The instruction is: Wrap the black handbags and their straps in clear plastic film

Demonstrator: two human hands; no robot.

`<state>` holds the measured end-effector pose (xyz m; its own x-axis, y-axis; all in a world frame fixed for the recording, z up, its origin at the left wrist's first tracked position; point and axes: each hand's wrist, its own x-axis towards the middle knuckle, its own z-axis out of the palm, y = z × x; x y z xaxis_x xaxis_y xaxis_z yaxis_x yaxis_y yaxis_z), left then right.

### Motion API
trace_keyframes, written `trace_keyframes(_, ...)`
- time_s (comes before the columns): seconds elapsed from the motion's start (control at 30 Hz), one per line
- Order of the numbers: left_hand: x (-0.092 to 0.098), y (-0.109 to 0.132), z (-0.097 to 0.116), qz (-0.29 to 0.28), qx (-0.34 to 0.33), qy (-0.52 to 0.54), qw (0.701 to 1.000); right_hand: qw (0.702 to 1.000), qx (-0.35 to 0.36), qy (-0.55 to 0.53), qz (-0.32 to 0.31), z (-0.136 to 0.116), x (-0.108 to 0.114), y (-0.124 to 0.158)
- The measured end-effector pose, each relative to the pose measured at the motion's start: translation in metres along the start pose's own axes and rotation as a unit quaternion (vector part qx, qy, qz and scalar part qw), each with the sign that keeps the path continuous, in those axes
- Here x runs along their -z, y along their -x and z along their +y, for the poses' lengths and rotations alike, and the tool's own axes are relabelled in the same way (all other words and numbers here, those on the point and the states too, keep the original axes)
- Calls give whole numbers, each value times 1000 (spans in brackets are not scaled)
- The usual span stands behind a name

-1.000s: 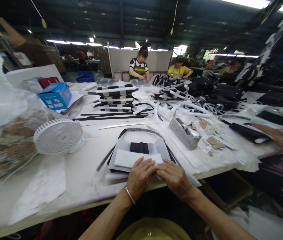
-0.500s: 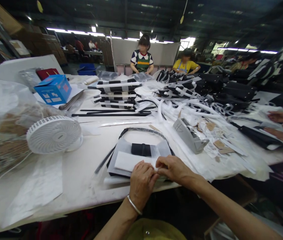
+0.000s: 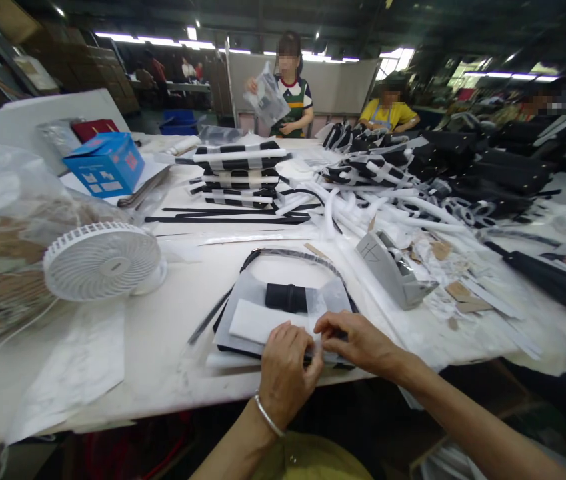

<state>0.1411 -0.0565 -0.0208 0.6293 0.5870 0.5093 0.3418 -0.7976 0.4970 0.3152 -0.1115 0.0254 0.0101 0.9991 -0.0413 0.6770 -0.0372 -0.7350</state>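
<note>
At the near edge of the white surface (image 3: 173, 360), the left hand (image 3: 285, 373) and the right hand (image 3: 357, 343) meet over a flat black bag wrapped in clear plastic (image 3: 283, 313). The left hand lies palm down on the near edge of the bag, its fingers curled onto the white paper sheet (image 3: 257, 323) under the plastic; a thin metal bracelet (image 3: 269, 415) circles its wrist. The right hand's thumb and forefinger are pinched shut on the plastic at the bag's near edge, just beside the left hand's fingertips. The bag's dark curved strap (image 3: 293, 257) arches on the far side.

A small white round fan (image 3: 101, 261) stands to the left, with a blue cardboard box (image 3: 105, 163) farther behind it. A grey tape dispenser (image 3: 393, 270) sits to the right of the bag, among scraps of brown paper. Stacked black-and-white striped bags (image 3: 240, 177) lie farther back. A person in a striped top (image 3: 290, 100) at the far end holds up a clear packet.
</note>
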Motion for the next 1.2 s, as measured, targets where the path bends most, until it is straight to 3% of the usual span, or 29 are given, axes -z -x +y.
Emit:
trace_keyframes(0.13, -1, 0, 1, -7, 16, -15, 1000, 996, -18, -42, -72, -6, 9, -12)
trace_keyframes(0.3, -6, 0, 3, 21, 11, -43, 999, 979, -98, -158, -89, 1, 19, -14)
trace_keyframes(0.6, -8, 1, 3, 4, 19, -76, 997, 999, -32, -11, -26, -2, 15, -3)
trace_keyframes(1.2, -2, -4, 1, -15, -19, -100, 995, 999, -25, 42, 11, 4, 1, -1)
